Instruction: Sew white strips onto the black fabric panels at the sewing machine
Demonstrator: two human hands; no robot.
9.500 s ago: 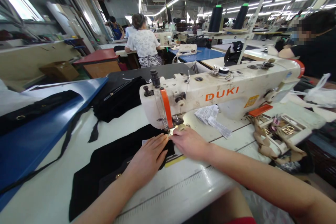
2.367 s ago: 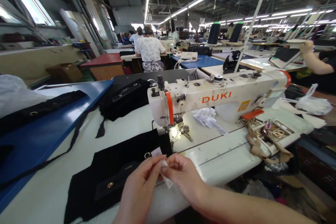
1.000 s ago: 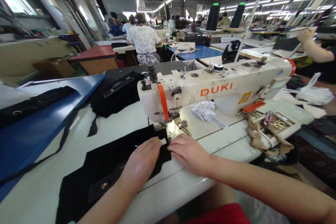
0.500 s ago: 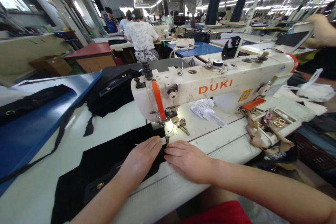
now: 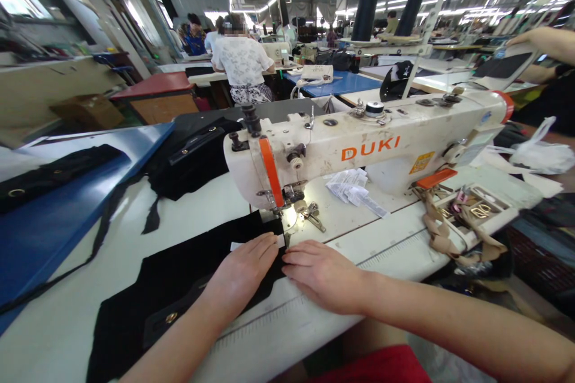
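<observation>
A black fabric piece lies on the sewing machine's bed, its right edge by the lit presser foot. My left hand rests on it with fingers stretched out flat, over a white label strip. The strip shows on both sides of those fingers. My right hand is closed at the fabric's right edge, fingers together and thumb hidden. Below my left wrist, a dark strap with a gold-coloured fitting lies on the fabric. The white sewing machine stands just beyond my hands.
White labels lie under the machine arm. A tray with metal rings and a beige strap is at right. More black pieces lie at left. A co-worker's arm reaches in at right; another person sits ahead.
More of the white label strip shows left of my left fingers. My hands and the fabric stay nearly in place. The co-worker's arm at right has shifted slightly.
</observation>
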